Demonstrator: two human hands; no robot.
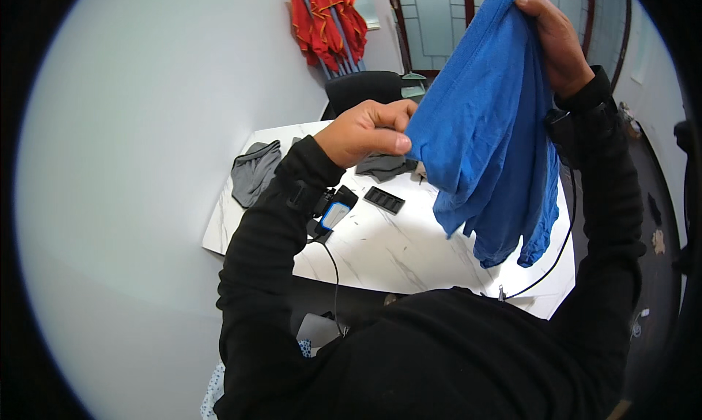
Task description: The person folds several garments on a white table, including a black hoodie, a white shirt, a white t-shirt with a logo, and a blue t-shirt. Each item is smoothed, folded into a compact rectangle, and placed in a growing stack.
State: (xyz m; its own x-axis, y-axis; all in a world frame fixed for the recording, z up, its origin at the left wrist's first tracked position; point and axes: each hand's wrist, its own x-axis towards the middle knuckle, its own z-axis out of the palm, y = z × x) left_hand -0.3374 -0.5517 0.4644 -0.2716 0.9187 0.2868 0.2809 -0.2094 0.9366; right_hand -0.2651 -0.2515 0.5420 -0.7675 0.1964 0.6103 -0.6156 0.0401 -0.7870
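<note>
A blue cloth garment (482, 123) hangs in loose folds above the right part of the white marbled table (384, 255). Its upper edge slants between my two hands. My right hand (556, 41) pinches the top corner, high at the upper right. Lower down, my left hand (370, 129) grips the left end of that edge between thumb and fingers. The lower ends of the cloth dangle over the tabletop; whether they touch it I cannot tell. Behind my left hand lies a dark grey cloth (384, 166), partly hidden by the hand and the blue garment.
Another grey cloth (256, 170) lies crumpled at the table's left side. A black compartmented tray (384, 200) rests mid-table. Cables run from devices strapped to both wrists, including a wrist camera (335, 214). Beyond the table stand a black chair (364, 88) and folded red fabric on poles (329, 22).
</note>
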